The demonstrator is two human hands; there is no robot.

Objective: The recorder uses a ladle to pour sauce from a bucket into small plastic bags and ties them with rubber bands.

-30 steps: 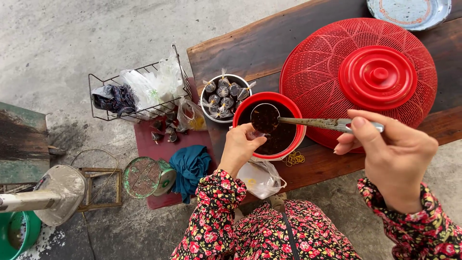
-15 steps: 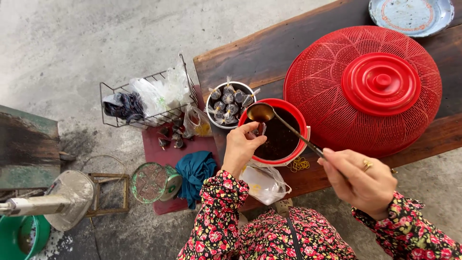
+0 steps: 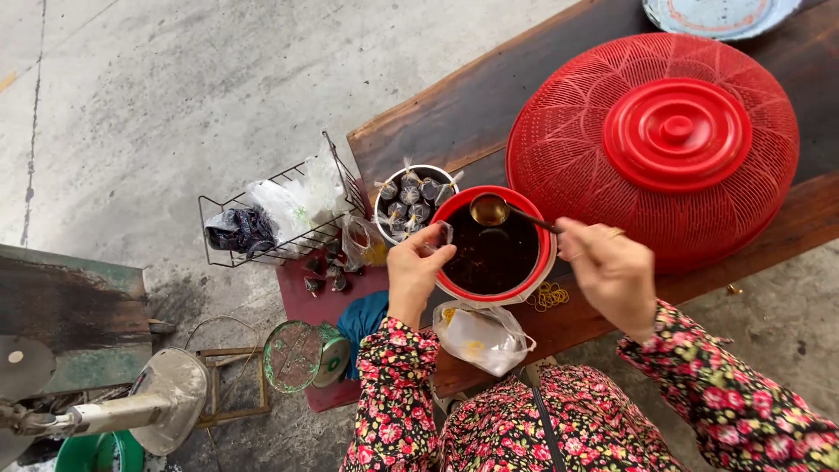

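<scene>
One red bowl, one ladle, one mesh cover, one wire basket, two hands, and one pot of knotted bags (roughly eight showing).

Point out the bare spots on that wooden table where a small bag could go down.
Bare wood on the table lies behind the white bowl, left of the red cover. A narrow strip runs along the near edge, right of the rubber bands. Crowded: around the red bowl, where the left hand, right hand and plastic bag sit.
</scene>
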